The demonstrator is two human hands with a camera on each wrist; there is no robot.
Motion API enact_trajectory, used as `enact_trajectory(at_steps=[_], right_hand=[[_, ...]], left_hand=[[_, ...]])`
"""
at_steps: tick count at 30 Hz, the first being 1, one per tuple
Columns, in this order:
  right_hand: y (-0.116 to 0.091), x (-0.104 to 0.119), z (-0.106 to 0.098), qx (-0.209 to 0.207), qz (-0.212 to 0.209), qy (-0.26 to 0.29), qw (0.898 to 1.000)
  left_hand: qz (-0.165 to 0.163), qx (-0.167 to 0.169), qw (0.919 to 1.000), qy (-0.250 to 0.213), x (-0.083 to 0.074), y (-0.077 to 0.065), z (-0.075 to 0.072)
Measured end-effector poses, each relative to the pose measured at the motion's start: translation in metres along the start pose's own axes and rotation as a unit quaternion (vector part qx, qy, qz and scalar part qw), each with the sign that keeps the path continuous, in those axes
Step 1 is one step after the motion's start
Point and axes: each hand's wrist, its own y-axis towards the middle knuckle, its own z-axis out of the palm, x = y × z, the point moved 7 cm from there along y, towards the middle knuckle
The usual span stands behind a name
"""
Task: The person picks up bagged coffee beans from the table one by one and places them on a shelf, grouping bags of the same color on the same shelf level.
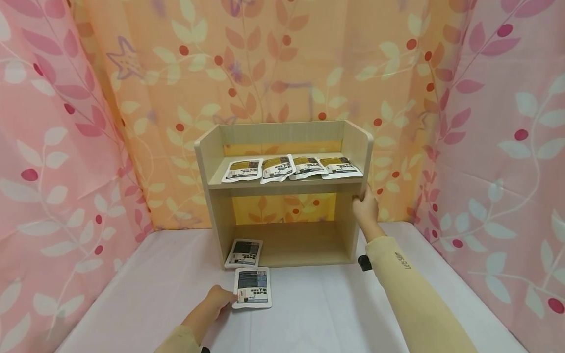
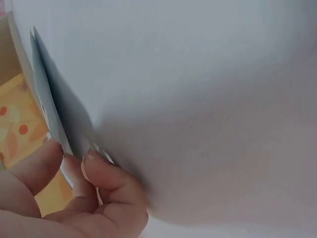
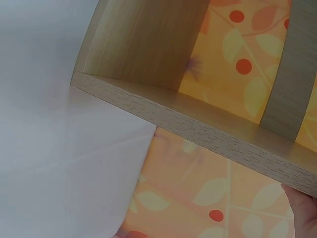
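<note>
My left hand (image 1: 216, 301) pinches the left edge of a white-bordered flat packet (image 1: 253, 288) with a dark printed label, in front of the shelf. In the left wrist view, the packet (image 2: 47, 94) appears edge-on between thumb and fingers, tilted over the white cloth. My right hand (image 1: 366, 208) grips the right side panel of a small wooden shelf (image 1: 287, 190), below its upper board. Just part of that hand (image 3: 303, 213) shows at the panel's edge in the right wrist view. Another dark-labelled packet (image 1: 244, 253) leans at the lower left of the shelf.
On the upper board lie several similar packets (image 1: 278, 168) with yellow and black labels, in a row. A white cloth (image 1: 318, 309) covers the table. Patterned curtains (image 1: 282, 73) hang behind the shelf and on both sides.
</note>
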Motion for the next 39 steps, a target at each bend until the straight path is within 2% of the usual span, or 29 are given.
enact_trajectory(at_steps=[3, 9, 14, 17, 24, 31, 39], right_hand=[[0.001, 0.001, -0.001, -0.001, -0.001, 0.000, 1.000], [0.003, 0.000, -0.002, -0.005, -0.003, -0.003, 1.000], [0.002, 0.000, -0.003, -0.007, -0.003, -0.005, 1.000], [0.002, -0.001, -0.002, -0.009, -0.003, -0.005, 1.000], [0.002, 0.000, -0.002, -0.005, -0.003, -0.004, 1.000], [0.001, -0.001, 0.001, 0.004, 0.001, -0.002, 1.000], [0.001, -0.002, 0.001, 0.000, 0.002, 0.001, 1.000]], left_hand=[[-0.005, 0.006, 0.9997, -0.024, 0.003, 0.001, 0.000], [-0.002, 0.057, 0.9932, -0.102, 0.006, 0.000, 0.008], [-0.013, 0.057, 0.9884, -0.140, 0.010, -0.002, 0.011], [-0.009, 0.057, 0.9847, -0.164, 0.010, -0.007, 0.012], [0.008, 0.069, 0.9799, -0.187, 0.007, -0.027, 0.012], [0.029, 0.067, 0.9741, -0.214, 0.003, -0.036, 0.011], [0.082, 0.085, 0.9698, -0.213, -0.013, -0.046, 0.014]])
